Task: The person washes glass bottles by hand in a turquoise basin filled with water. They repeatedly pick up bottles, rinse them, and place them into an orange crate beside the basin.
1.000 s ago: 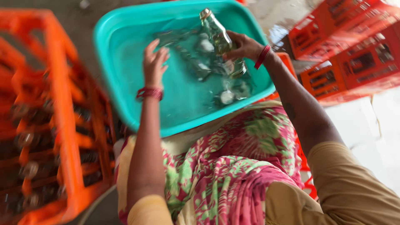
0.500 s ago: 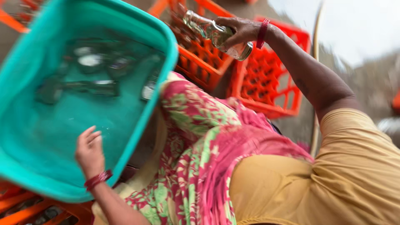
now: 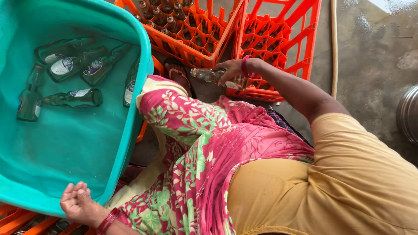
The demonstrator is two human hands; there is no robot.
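- beside my left hand [image 3: 78, 203], filling the space above it, i see the big teal tub [image 3: 130, 130]; water stands in it and several glass bottles lie sunk on their sides at the far end, well away from that hand.
- beyond my right hand [image 3: 230, 69] stand two orange crates: the one just past the fingers, the empty orange crate [image 3: 278, 39], shows bare cells; the other crate [image 3: 191, 39], to the left of that hand, has brown bottle necks standing upright in its far cells.
- between the two hands lies my lap, covered by pink and green flowered cloth [image 3: 196, 156], with a tan sleeve [image 3: 348, 174] on the right arm.
- to the right of the right arm i see wet concrete floor [image 3: 374, 61], a pale hose [image 3: 334, 48] running along it, and the edge of a steel vessel [image 3: 409, 115].
- my right hand is closed around the body of a clear glass bottle [image 3: 209, 75], held about level, neck pointing left, just in front of the near rim of the empty crate; i cannot tell whether the bottle touches the crate.
- my left hand rests on the tub's near rim, fingers loosely curled, holding nothing that i can see.
- smallest: red bangles [image 3: 106, 219] at the left wrist and a pink band [image 3: 244, 65] at the right.
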